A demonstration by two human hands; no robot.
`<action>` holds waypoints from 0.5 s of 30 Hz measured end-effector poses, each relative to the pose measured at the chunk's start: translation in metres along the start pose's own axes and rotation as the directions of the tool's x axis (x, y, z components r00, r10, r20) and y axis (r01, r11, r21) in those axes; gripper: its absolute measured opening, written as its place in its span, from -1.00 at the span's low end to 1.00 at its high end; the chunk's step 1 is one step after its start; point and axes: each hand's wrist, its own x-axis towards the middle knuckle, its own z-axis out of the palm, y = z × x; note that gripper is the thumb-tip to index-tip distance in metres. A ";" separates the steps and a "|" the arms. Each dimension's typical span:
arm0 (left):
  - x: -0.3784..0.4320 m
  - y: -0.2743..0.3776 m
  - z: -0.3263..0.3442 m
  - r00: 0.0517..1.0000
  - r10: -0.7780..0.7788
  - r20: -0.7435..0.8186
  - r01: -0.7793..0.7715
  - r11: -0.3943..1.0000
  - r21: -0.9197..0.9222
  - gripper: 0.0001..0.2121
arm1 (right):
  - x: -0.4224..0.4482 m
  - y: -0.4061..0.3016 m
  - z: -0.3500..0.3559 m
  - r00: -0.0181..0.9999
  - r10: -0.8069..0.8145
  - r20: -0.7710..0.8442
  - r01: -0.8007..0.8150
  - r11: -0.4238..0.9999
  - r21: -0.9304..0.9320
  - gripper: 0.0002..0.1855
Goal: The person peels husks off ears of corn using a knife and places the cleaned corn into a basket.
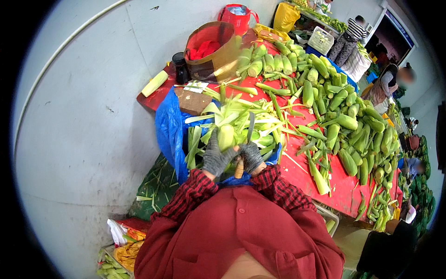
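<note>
My left hand, in a grey knit glove with bare fingertips, grips an ear of corn in pale green husk, its leafy end pointing away from me. Close beside it, my right hand, gloved alike, is closed on a knife; the wooden handle shows below the fingers and a dark curved blade rises above the hand. The two hands nearly meet at the base of the ear. Beneath them, stripped husk leaves lie heaped over a container lined with a blue plastic bag.
A red table bears a large pile of corn ears on the right. Beyond the husks are a wooden block, a dark jar and a round bin. Several people work farther off at the upper right.
</note>
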 end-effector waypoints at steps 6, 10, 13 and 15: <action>0.029 -0.012 0.005 0.980 -0.197 0.035 0.180 0.792 -0.584 -0.43 | -0.013 -0.007 0.020 0.993 -0.081 0.086 0.078 0.996 0.044 -0.90; 0.058 -0.050 -0.010 0.761 -0.642 0.098 0.398 0.342 -0.851 -0.37 | -0.020 -0.010 0.004 0.977 -0.191 0.096 0.176 0.973 0.150 -0.88; 0.070 -0.097 -0.046 0.669 -0.739 0.082 0.132 0.010 -0.991 -0.38 | -0.046 -0.042 -0.001 0.963 -0.210 -0.169 0.256 0.907 0.334 -0.83; 0.073 -0.110 -0.066 0.680 -0.733 0.024 0.172 0.128 -0.977 -0.37 | -0.029 -0.044 -0.037 0.960 -0.256 -0.111 0.275 0.806 0.525 -0.73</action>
